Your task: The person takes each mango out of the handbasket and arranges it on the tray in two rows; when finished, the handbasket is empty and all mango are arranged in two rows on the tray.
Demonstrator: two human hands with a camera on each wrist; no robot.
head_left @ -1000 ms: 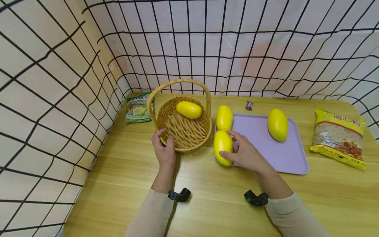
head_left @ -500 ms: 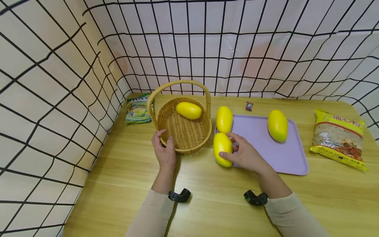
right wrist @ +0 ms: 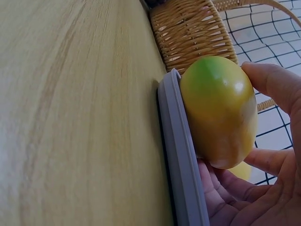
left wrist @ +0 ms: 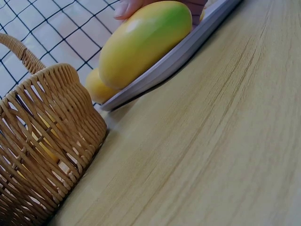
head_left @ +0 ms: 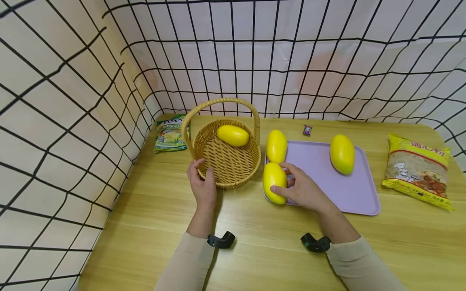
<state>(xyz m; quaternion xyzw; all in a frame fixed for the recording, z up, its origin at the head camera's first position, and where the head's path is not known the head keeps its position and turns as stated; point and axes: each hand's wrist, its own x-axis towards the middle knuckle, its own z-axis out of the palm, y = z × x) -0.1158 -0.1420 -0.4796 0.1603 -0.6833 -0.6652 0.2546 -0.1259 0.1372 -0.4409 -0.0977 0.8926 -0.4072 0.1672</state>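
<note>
A yellow mango with a green end lies at the left edge of the lilac tray. My right hand grips it from the right, thumb across its near part and fingers on its far side; the right wrist view shows the thumb on its skin. Another mango sits just behind it, and a third mango lies on the tray's right part. My left hand holds the near left rim of the wicker basket, which has one mango inside.
A green soup packet lies behind the basket's left side. Behind the tray is a small purple wrapped sweet. A yellow bag of dry food lies at the right. Black wire mesh with white sheeting encloses the table's back and left.
</note>
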